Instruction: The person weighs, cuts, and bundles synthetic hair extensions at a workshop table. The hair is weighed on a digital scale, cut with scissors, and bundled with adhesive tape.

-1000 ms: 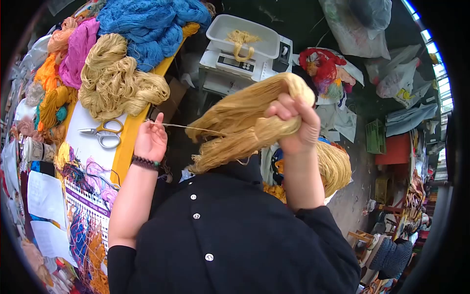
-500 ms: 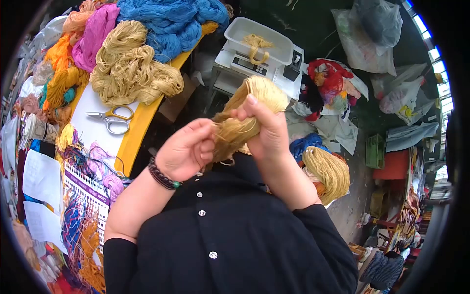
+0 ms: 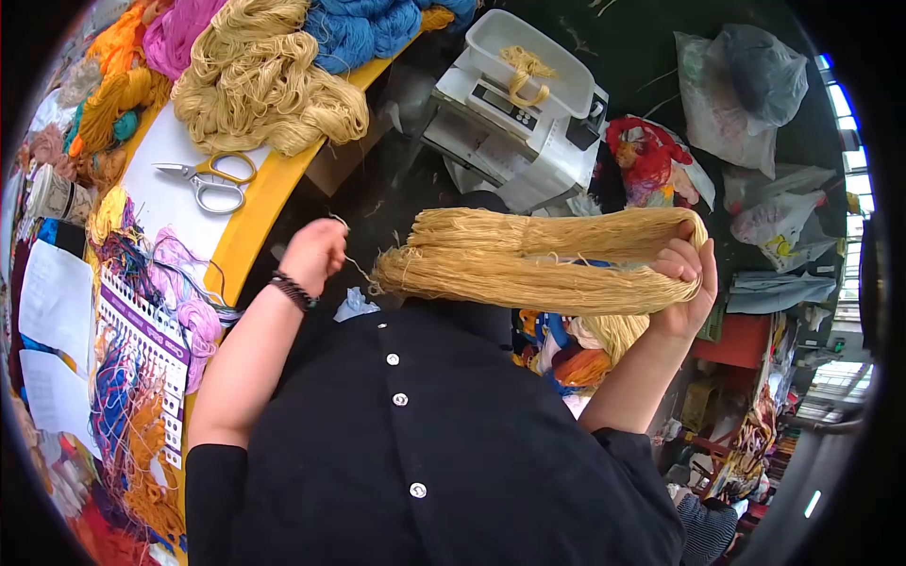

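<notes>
A skein of golden-tan yarn [image 3: 528, 274] stretches sideways in front of my chest, its loop spread apart. My right hand [image 3: 691, 283] is closed around the right end, with the fingers inside the loop. My left hand [image 3: 316, 253], a dark beaded bracelet on its wrist, is closed on a thin loose strand of yarn [image 3: 357, 267] that runs to the skein's gathered left end. The left hand itself is apart from the main body of the skein.
On the yellow-edged table [image 3: 247, 226] lie scissors [image 3: 212, 179], a heap of tan yarn [image 3: 264, 80], blue yarn [image 3: 363, 33] and a thread sample card [image 3: 142, 330]. A scale with a white tray [image 3: 566, 90] stands ahead. Plastic bags [image 3: 736, 94] lie on the floor at right.
The skein was bunched between both hands; now it is drawn out lengthwise. My right hand has moved right with one end, and my left hand has moved left, pulling out a strand.
</notes>
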{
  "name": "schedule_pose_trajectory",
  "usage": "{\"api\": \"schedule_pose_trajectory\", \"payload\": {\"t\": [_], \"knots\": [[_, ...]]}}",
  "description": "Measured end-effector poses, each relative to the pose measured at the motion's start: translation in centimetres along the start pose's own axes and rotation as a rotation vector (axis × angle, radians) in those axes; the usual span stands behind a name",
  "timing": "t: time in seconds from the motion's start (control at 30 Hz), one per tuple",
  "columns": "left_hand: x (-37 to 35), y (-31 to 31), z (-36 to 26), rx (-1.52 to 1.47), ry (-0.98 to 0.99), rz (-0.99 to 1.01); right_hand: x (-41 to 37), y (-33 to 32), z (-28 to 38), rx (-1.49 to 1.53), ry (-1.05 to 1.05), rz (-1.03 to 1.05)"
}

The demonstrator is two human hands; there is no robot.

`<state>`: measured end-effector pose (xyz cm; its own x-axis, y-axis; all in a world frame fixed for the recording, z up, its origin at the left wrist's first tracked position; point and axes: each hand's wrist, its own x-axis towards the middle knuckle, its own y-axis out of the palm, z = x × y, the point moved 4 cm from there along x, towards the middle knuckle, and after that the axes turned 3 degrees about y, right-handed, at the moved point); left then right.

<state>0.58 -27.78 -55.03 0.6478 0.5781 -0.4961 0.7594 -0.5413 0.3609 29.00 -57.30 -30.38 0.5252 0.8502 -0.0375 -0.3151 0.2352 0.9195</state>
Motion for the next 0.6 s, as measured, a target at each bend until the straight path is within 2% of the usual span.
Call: {"api": "schedule_pose_trajectory", "payload": {"t": [0.03, 0.1, 0.13, 0.2, 0.27, 0.3, 0.37, 0.43, 0.5, 0.6], "knots": [[-0.1, 0.6, 1.3, 0.131, -0.139, -0.045, -0.1, -0.2, -0.1, -0.019, -0.005, -0.018], [0.9, 1.5, 5.6, 0.459, -0.311, 0.096, -0.2, -0.2, -0.4, -0.002, -0.006, -0.017], [1.3, 2.2, 7.3, 0.620, -0.282, 0.146, -0.3, -0.2, -0.6, 0.018, -0.009, -0.013], [1.0, 4.0, 8.5, 0.687, -0.220, 0.361, -0.5, 0.2, -0.9, 0.046, -0.007, 0.053], [1.0, 4.7, 8.4, 0.612, -0.323, 0.425, -0.9, 0.5, -0.8, 0.057, -0.015, 0.094], [1.2, 4.1, 8.8, 0.462, -0.429, 0.441, -1.1, 0.6, -0.9, 0.055, -0.017, 0.120], [0.8, 3.9, 7.3, 0.265, -0.435, 0.387, -1.2, 0.9, -1.4, 0.057, -0.022, 0.150], [0.7, 3.4, 5.9, 0.012, -0.382, 0.307, -1.2, 1.0, -1.8, 0.084, -0.021, 0.162], [1.7, 2.6, 4.8, -0.229, -0.357, 0.308, -1.1, 1.3, -2.2, 0.102, -0.008, 0.194], [1.1, 4.9, 1.0, -0.361, -0.234, 0.252, -1.0, 2.2, -3.2, 0.011, 0.011, 0.172]]}}
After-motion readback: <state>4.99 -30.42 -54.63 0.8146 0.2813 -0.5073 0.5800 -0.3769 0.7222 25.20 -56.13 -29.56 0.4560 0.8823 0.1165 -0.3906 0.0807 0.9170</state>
